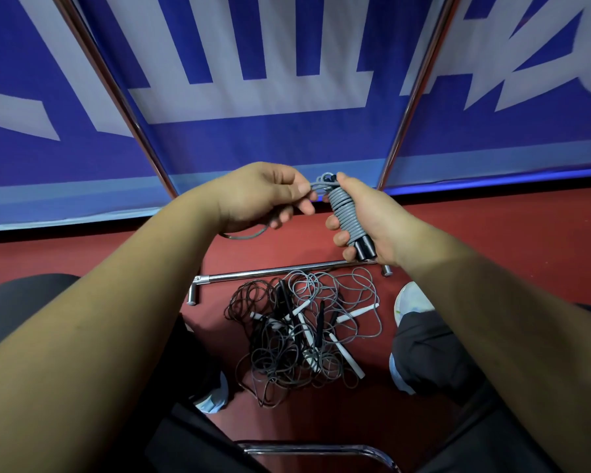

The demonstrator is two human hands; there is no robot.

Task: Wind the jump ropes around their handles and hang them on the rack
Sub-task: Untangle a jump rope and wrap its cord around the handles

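1. At the bottom edge, nearest the camera: chrome chair rail (321, 450), dark-trousered knees either side, shoes (411, 302) planted on the red floor (492, 240).
2. Between the feet, rope pile (304, 332): several tangled ropes, black and white handles mixed in, none wound. Most of the task looks undone.
3. Just past the pile, rack base bar (287, 269) lies across the floor; the pile's far loops reach up to it.
4. Above that, right hand (372, 220) clenched round the wound rope (343, 208): grey coils tight over 2 black handles, butt ends poking out below the fist.
5. Left hand (263, 196) pinches the loose tail (316, 186) at the top of the coil; slack loops under the palm.
6. Step judged: finishing the wind. Keep the tail taut, lay the last turns flush, tuck the end under a coil so it can't spring off. Right thumb should pin the top turn.
7. Room: open air round both hands. 2 slanted uprights (116, 97) flank the space, blue banner (253, 138) behind. Hanging bar not in view. Risk: slack snagging the pile or base bar.
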